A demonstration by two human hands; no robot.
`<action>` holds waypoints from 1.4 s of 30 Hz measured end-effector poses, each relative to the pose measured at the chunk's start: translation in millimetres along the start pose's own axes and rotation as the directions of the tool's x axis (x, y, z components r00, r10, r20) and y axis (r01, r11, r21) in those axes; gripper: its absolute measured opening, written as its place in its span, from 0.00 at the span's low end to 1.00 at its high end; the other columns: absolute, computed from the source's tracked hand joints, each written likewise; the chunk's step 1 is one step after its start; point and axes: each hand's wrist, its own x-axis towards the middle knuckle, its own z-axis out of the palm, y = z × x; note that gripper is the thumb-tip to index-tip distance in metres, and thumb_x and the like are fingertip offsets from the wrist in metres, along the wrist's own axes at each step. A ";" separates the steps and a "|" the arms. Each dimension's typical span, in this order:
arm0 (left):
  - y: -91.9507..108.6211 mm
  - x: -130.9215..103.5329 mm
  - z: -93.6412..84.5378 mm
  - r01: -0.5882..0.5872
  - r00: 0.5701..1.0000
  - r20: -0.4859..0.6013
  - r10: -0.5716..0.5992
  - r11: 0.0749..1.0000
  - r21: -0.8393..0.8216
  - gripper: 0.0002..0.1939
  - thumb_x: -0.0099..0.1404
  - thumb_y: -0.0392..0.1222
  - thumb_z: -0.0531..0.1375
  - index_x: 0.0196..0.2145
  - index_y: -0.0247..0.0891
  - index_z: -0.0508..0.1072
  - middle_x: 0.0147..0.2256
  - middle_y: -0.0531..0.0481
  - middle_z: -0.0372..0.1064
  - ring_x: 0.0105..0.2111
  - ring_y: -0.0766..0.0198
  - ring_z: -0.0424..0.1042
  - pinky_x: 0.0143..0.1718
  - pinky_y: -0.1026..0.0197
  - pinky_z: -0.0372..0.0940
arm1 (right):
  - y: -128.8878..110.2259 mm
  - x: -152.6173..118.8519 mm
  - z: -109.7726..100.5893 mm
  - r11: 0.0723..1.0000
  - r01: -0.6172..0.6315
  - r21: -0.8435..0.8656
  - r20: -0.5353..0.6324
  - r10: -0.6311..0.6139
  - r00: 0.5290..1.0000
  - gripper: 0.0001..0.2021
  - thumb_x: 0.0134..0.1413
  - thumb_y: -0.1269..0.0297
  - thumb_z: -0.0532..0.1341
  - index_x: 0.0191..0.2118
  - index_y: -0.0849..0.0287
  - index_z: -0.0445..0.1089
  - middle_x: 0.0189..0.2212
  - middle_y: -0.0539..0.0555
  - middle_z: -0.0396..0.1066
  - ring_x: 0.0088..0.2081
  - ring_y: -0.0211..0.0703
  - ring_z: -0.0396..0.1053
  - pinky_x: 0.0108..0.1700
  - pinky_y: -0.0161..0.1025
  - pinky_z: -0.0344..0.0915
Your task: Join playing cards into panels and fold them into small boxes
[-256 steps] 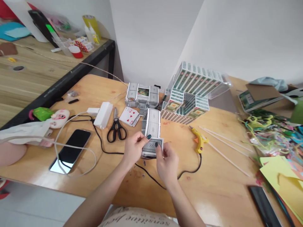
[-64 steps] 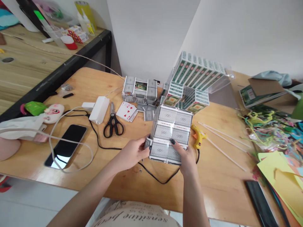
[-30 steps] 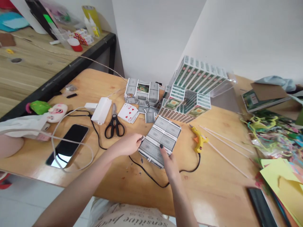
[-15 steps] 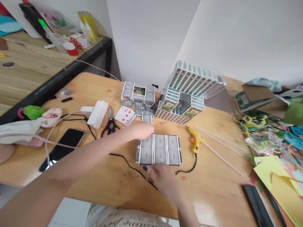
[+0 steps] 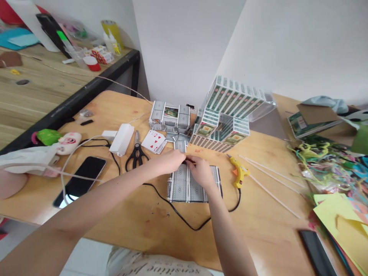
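Observation:
A flat block covered in grey patterned playing cards lies on the table in front of me. My left hand is closed at its far left edge. My right hand reaches over the block, its thumb and fingers pinched close against the left fingertips. A small dark bit shows between the two hands, too small to name. Just beyond them is a grey card strip. Behind it stands a second card-covered piece. Scissors and loose playing cards lie to the left.
Stacked green-and-white card boxes stand behind. At right are a yellow glue gun, its black cable running before the block, glue sticks, coloured strips and yellow paper. A phone and white power strip lie left.
My right hand has moved from the block's near edge up to its far edge, meeting my left hand. The left hand stays near the same corner. The view has shifted slightly.

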 end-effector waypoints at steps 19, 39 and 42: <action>-32.9 -0.3 -3.6 -0.011 1.000 -0.018 0.007 0.965 -0.262 0.16 0.56 0.32 0.57 0.39 0.42 0.80 0.36 0.51 0.79 0.35 0.62 0.75 0.36 0.65 0.62 | -3.2 21.0 -11.3 0.999 -0.027 -0.028 0.224 0.032 0.974 0.13 0.49 0.72 0.58 0.34 0.56 0.80 0.34 0.50 0.79 0.37 0.44 0.75 0.40 0.35 0.67; -21.2 -3.6 -4.6 -0.024 0.998 -0.058 0.015 0.988 -0.153 0.15 0.55 0.32 0.57 0.35 0.42 0.81 0.34 0.47 0.79 0.32 0.60 0.75 0.32 0.63 0.62 | -42.8 67.1 -29.0 0.863 0.246 -0.441 0.552 0.044 0.833 0.06 0.36 0.71 0.65 0.26 0.59 0.80 0.17 0.49 0.73 0.24 0.42 0.71 0.26 0.33 0.59; -19.6 -2.4 -4.8 0.001 0.999 -0.050 -0.008 0.989 -0.146 0.16 0.54 0.31 0.58 0.37 0.42 0.81 0.36 0.48 0.79 0.34 0.59 0.76 0.33 0.64 0.63 | -43.8 66.3 -27.0 0.827 0.294 -0.479 0.551 0.022 0.834 0.06 0.36 0.71 0.64 0.24 0.61 0.79 0.19 0.53 0.74 0.25 0.44 0.72 0.27 0.34 0.58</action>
